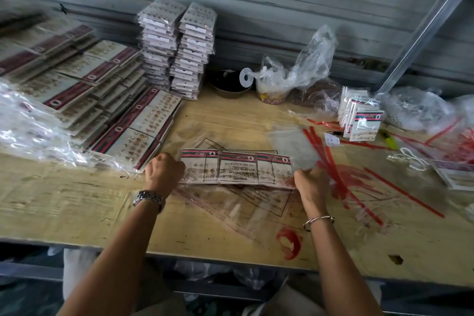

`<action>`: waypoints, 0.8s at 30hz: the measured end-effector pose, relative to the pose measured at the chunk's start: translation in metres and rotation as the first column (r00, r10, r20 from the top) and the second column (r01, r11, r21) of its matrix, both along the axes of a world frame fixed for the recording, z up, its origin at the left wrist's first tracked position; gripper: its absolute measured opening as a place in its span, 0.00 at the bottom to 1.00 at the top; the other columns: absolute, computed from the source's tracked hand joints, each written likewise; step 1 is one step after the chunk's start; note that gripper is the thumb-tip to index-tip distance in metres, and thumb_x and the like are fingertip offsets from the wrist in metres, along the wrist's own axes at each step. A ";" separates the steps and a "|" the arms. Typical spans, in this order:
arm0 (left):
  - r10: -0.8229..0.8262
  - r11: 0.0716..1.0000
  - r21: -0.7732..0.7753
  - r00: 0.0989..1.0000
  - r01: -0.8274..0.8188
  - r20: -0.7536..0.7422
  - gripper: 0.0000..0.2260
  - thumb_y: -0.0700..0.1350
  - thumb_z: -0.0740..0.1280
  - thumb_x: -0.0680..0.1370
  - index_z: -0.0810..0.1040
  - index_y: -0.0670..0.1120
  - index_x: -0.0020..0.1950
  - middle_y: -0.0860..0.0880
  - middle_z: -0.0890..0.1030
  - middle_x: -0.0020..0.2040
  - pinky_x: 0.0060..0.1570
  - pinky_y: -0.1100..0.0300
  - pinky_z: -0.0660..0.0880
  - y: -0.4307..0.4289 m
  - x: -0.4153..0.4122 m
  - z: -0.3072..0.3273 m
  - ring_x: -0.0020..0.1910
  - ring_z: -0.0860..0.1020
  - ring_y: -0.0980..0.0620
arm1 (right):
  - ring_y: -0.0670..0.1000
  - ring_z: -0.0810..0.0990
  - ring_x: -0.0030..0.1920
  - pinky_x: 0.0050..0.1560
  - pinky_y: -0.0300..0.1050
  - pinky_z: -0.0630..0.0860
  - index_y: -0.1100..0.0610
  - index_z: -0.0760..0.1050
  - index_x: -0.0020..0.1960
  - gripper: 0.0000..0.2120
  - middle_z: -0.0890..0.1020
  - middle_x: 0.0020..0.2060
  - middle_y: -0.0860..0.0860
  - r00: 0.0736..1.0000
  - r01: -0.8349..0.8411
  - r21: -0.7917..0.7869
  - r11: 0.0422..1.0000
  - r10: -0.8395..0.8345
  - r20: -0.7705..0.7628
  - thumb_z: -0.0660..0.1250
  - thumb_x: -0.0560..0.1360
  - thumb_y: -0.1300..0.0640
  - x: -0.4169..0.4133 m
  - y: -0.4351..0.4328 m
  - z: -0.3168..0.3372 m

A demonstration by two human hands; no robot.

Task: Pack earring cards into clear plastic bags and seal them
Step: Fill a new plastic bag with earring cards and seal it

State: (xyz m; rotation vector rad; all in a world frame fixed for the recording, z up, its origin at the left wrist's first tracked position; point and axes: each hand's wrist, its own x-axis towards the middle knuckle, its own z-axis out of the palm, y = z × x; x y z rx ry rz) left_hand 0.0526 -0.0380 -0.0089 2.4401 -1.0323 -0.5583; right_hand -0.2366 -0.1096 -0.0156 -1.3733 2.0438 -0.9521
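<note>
Left hand (pixel 164 170) and right hand (pixel 311 185) pinch the clear bag's (pixel 238 174) two ends; I think this keeps the earring cards (pixel 200 161) flat.

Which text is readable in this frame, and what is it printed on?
"WARNING": upside down on the clear bag that lies over the earring cards.
"THIS BAG IS NOT A TOY": same bag, upside down.
Remaining warning lines and the print on the bag underneath: too blurred to read.
</note>
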 end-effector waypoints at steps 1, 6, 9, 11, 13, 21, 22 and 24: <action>-0.003 1.000 0.012 1.000 0.003 -0.010 0.11 0.40 0.63 0.76 0.77 0.35 0.54 0.36 0.79 0.53 0.47 0.56 0.69 -0.001 0.000 0.002 0.49 0.75 0.42 | 0.49 0.68 0.20 0.25 0.36 0.59 0.60 0.67 0.22 0.21 0.69 0.18 0.50 1.000 -0.005 -0.016 1.000 0.005 -0.004 0.68 0.73 0.60 0.000 -0.001 0.000; -0.033 0.995 0.097 0.998 0.039 -0.062 0.16 0.40 0.60 0.77 0.73 0.35 0.62 0.35 0.75 0.62 0.63 0.50 0.72 -0.006 -0.002 0.010 0.61 0.74 0.39 | 0.51 0.74 0.26 0.26 0.36 0.62 0.65 0.76 0.33 0.07 0.75 0.25 0.54 0.994 -0.053 0.045 0.998 0.057 -0.096 0.69 0.69 0.64 0.003 -0.003 0.006; -0.012 0.993 0.114 1.000 0.014 -0.018 0.16 0.40 0.61 0.77 0.72 0.36 0.62 0.35 0.74 0.63 0.64 0.50 0.72 -0.006 -0.006 0.012 0.62 0.74 0.39 | 0.53 0.78 0.32 0.28 0.37 0.65 0.67 0.78 0.39 0.04 0.81 0.32 0.58 0.982 -0.069 0.086 0.994 0.083 -0.167 0.68 0.69 0.65 0.005 -0.003 0.006; 0.004 0.994 0.106 1.000 -0.003 -0.011 0.14 0.40 0.61 0.76 0.74 0.35 0.60 0.35 0.75 0.61 0.62 0.50 0.74 -0.007 -0.006 0.012 0.61 0.75 0.39 | 0.56 0.82 0.40 0.33 0.39 0.70 0.67 0.79 0.45 0.06 0.83 0.40 0.60 0.972 -0.059 0.072 0.996 0.074 -0.225 0.67 0.71 0.65 0.009 -0.001 0.007; 0.021 0.996 0.085 1.000 -0.020 -0.012 0.12 0.39 0.62 0.75 0.77 0.36 0.56 0.36 0.78 0.57 0.59 0.50 0.76 -0.005 -0.006 0.012 0.57 0.78 0.40 | 0.59 0.82 0.46 0.38 0.42 0.72 0.67 0.78 0.49 0.08 0.83 0.46 0.61 0.953 -0.042 0.022 0.999 0.046 -0.300 0.65 0.72 0.65 0.013 0.002 0.007; 0.102 0.995 0.004 0.986 -0.103 0.136 0.08 0.43 0.67 0.72 0.79 0.41 0.47 0.39 0.81 0.51 0.50 0.54 0.71 0.009 -0.009 0.009 0.52 0.79 0.40 | 0.60 0.83 0.45 0.36 0.44 0.71 0.69 0.79 0.49 0.11 0.83 0.45 0.63 0.959 0.042 -0.023 0.999 -0.047 -0.279 0.66 0.76 0.60 0.017 0.008 0.001; 0.106 0.994 -0.008 0.986 -0.105 0.132 0.09 0.44 0.67 0.72 0.80 0.40 0.49 0.39 0.81 0.51 0.50 0.54 0.71 0.009 -0.008 0.007 0.52 0.79 0.40 | 0.60 0.83 0.42 0.35 0.43 0.71 0.69 0.80 0.46 0.12 0.84 0.42 0.63 0.973 0.063 -0.010 0.998 -0.064 -0.221 0.68 0.76 0.58 0.015 0.007 0.000; 0.109 0.994 -0.023 0.986 -0.107 0.125 0.11 0.45 0.68 0.73 0.80 0.39 0.51 0.39 0.81 0.51 0.49 0.55 0.71 0.010 -0.005 0.005 0.51 0.79 0.41 | 0.58 0.83 0.37 0.35 0.45 0.76 0.66 0.82 0.41 0.13 0.84 0.37 0.60 0.995 0.066 -0.001 0.998 -0.066 -0.078 0.70 0.75 0.55 0.010 0.005 -0.003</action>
